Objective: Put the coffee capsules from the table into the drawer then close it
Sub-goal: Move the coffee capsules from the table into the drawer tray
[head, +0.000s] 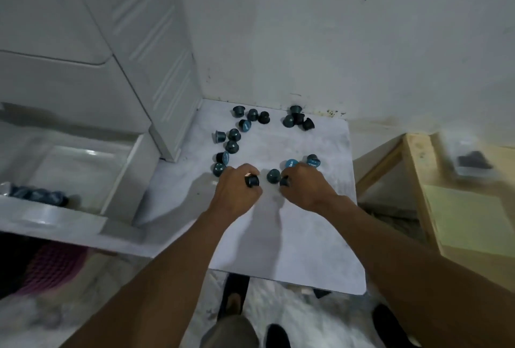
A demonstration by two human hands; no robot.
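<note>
Gripping 1 dark capsule [252, 181] in left hand [237, 191]; gripping 1 second capsule [284, 181] in right hand [305, 190]; flanking 1 loose capsule [273, 175], mid-tabletop [306, 236], short of far-right-corner cluster [298, 120].

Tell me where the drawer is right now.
In the head view the drawer stands open at the left, beside the left edge of the table and below the white cabinet, with a few capsules in its near left corner.

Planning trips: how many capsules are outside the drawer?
18 capsules: four back left, four back right, five down the left, three mid-table, one each in left hand and right hand. Hands may hide more.
</note>
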